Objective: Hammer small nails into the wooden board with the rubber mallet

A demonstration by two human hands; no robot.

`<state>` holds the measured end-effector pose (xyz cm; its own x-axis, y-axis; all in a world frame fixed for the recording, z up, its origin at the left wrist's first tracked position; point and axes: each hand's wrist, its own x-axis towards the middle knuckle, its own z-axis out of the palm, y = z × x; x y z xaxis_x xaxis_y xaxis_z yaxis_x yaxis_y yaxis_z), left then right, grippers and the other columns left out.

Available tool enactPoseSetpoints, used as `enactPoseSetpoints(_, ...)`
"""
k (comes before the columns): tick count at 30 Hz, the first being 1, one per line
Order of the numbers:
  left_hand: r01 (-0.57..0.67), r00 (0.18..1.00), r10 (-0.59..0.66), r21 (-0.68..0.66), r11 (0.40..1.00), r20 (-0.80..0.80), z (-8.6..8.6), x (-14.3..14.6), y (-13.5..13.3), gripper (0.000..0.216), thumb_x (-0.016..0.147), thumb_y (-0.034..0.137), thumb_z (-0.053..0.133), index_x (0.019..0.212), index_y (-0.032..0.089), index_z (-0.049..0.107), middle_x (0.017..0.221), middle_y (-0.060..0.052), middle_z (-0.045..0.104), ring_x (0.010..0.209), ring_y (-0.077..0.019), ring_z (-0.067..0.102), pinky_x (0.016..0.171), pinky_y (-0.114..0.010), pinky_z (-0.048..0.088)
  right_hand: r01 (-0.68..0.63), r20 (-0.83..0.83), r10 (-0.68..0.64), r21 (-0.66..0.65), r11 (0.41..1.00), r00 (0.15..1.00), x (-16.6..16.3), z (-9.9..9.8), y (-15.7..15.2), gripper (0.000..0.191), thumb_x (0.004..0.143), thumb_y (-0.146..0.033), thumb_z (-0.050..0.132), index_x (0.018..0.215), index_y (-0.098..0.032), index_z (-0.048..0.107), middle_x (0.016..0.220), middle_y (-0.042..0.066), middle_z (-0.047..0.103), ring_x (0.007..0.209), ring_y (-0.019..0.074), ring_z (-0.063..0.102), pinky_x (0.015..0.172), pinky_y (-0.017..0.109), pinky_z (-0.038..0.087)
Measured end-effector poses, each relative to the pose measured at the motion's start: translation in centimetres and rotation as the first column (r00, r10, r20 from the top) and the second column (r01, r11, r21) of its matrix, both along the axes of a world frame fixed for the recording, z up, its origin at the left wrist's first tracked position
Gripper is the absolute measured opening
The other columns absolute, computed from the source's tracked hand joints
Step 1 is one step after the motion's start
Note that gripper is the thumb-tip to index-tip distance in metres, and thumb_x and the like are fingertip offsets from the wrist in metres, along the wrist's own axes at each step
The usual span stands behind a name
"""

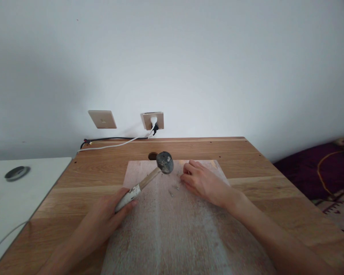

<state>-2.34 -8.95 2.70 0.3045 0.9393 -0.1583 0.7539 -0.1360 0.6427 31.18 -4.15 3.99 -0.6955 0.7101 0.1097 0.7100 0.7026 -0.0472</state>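
My left hand [109,217] is closed round the pale wooden handle of a hammer [149,177], whose dark round head hangs just above a whitish board [172,229] lying on the wooden desk [74,183]. My right hand [200,179] rests on the board to the right of the hammer head, fingers curled and pinched together at the tips. What they pinch is too small to name. Two or three small nails [173,189] lie loose on the board between both hands.
A round cable hole [152,156] sits in the desk behind the board. Wall sockets [153,120] hold a white and a black plug, with cables trailing left. A white table [14,187] adjoins on the left; a purple cushion [315,164] lies at right.
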Motion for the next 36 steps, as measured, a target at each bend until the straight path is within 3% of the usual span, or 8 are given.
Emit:
enactPoseSetpoints(9, -0.138, 0.990, 0.134, 0.114, 0.984, 0.041, -0.7, -1.2, 0.5, 0.041, 0.094, 0.060, 0.051, 0.097, 0.025, 0.073, 0.085, -0.001, 0.079, 0.076, -0.0252, 0.074, 0.067, -0.030, 0.055, -0.004, 0.039, 0.005, -0.037, 0.999, 0.999, -0.6, 0.6, 0.6, 0.008, 0.086, -0.009, 0.070, 0.080, -0.014, 0.072, 0.102, 0.013, 0.064, 0.098, 0.0274, 0.057, 0.087, 0.041, 0.051)
enactPoseSetpoints(14, -0.196, 0.980, 0.189, 0.145, 0.970, 0.066, -2.0, -2.0, 0.4, 0.041, 0.093, 0.062, 0.052, 0.098, 0.026, 0.073, 0.088, -0.002, 0.080, 0.080, -0.0262, 0.075, 0.069, -0.031, 0.057, -0.064, -0.244, 0.008, -0.222, 0.973, 0.970, -1.3, 0.6, 0.7, 0.013, 0.082, -0.003, 0.069, 0.087, -0.015, 0.068, 0.100, 0.008, 0.066, 0.090, 0.0188, 0.063, 0.078, 0.028, 0.052)
enactPoseSetpoints(17, -0.197, 0.979, 0.187, 0.145, 0.970, 0.078, -2.3, -2.3, 0.4, 0.042, 0.093, 0.061, 0.052, 0.100, 0.026, 0.073, 0.090, -0.001, 0.081, 0.082, -0.0265, 0.076, 0.071, -0.031, 0.058, -0.028, -0.319, -0.041, -0.210, 0.977, 0.947, -2.1, 0.7, 1.2, 0.014, 0.086, -0.003, 0.065, 0.092, -0.016, 0.067, 0.091, 0.005, 0.068, 0.082, 0.0174, 0.063, 0.076, 0.029, 0.051)
enactPoseSetpoints(21, -0.213, 0.976, 0.206, 0.135, 0.968, 0.068, -2.1, -2.4, 0.3, 0.041, 0.093, 0.061, 0.053, 0.099, 0.026, 0.073, 0.087, -0.001, 0.080, 0.079, -0.0258, 0.075, 0.069, -0.030, 0.058, -0.035, -0.355, -0.012, -0.127, 0.991, 0.935, -3.6, 1.1, 2.2, 0.014, 0.095, -0.009, 0.059, 0.101, -0.016, 0.069, 0.096, 0.007, 0.069, 0.086, 0.0193, 0.065, 0.079, 0.031, 0.050)
enactPoseSetpoints(29, -0.218, 0.974, 0.211, 0.095, 0.971, 0.086, -2.2, -2.4, 0.2, 0.041, 0.094, 0.060, 0.053, 0.102, 0.025, 0.072, 0.087, -0.002, 0.080, 0.080, -0.0265, 0.075, 0.069, -0.031, 0.057, -0.096, -0.197, 0.060, -0.181, 0.979, 0.979, -5.7, -0.1, 4.5, 0.017, 0.093, -0.007, 0.060, 0.089, -0.016, 0.074, 0.097, 0.010, 0.072, 0.086, 0.0216, 0.068, 0.077, 0.032, 0.049)
enactPoseSetpoints(36, -0.214, 0.975, 0.210, 0.066, 0.975, 0.071, -2.1, -2.3, 0.2, 0.043, 0.094, 0.062, 0.052, 0.095, 0.025, 0.072, 0.086, -0.002, 0.079, 0.080, -0.0264, 0.074, 0.068, -0.032, 0.055, -0.085, -0.198, 0.044, -0.205, 0.975, 0.979, -6.2, -0.2, 4.6, 0.022, 0.089, -0.003, 0.061, 0.106, -0.014, 0.069, 0.099, 0.010, 0.075, 0.091, 0.0233, 0.069, 0.083, 0.035, 0.048)
